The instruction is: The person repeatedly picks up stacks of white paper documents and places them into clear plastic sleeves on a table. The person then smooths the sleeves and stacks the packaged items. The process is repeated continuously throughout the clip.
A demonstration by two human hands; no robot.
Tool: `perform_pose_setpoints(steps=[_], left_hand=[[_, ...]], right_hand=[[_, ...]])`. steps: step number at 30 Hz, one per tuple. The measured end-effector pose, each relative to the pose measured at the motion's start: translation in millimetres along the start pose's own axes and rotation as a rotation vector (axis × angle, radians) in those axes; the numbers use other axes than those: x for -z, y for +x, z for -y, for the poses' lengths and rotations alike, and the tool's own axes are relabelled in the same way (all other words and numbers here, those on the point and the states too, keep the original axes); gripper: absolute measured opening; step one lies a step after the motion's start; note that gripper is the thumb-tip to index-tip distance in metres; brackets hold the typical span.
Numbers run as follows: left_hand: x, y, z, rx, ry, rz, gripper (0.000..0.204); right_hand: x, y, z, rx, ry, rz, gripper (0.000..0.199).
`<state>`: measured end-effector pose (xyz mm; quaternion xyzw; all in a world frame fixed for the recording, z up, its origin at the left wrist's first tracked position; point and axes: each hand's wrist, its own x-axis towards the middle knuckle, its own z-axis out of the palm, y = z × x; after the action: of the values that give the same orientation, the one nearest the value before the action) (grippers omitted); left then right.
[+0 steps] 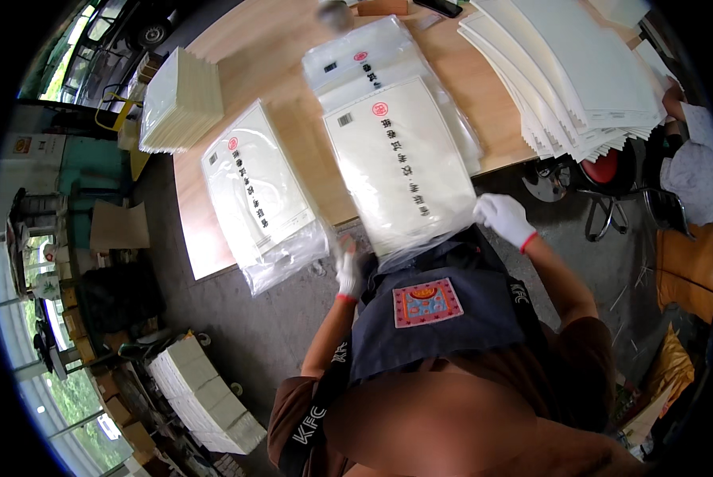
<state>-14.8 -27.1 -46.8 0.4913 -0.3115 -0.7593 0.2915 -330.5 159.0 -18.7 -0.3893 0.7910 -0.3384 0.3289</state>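
A plastic-bagged stack of printed paper (400, 159) lies in front of me, its loose clear end hanging over the table's near edge. My right hand (503, 219), in a white glove with a red cuff, is closed at its lower right corner. My left hand (348, 270), gloved too, is beside its lower left side, fingers pointing up and apart; they look slightly blurred. Left of it lies another bagged stack (261, 183), its crumpled clear end near my left hand. Behind the middle stack are more clear bags with the same print (364, 60).
The wooden table (281, 71) also bears a tall cream paper stack (183, 99) at left and large fanned paper sheets (563, 71) at right. A phone (438, 6) lies at the far edge. Another person's sleeve (694, 143) shows at right. White bundles (201, 389) stand low at left.
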Motion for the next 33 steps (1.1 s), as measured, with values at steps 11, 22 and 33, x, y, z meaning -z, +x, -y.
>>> perform_pose_setpoints(steps=[11,22,33], left_hand=[[-28,-11,-126,-0.415,0.554,0.116,0.044],[183,67,-206,-0.478,1.514,-0.387,0.058],[-25,72,-191,-0.974,1.475,-0.115,0.048]], right_hand=[[-68,35,38,-0.075,0.877,0.442,0.044],[-221,160,222,-0.023,0.556,0.506,0.05],[-161,58,109,-0.249,0.707,0.751,0.026]])
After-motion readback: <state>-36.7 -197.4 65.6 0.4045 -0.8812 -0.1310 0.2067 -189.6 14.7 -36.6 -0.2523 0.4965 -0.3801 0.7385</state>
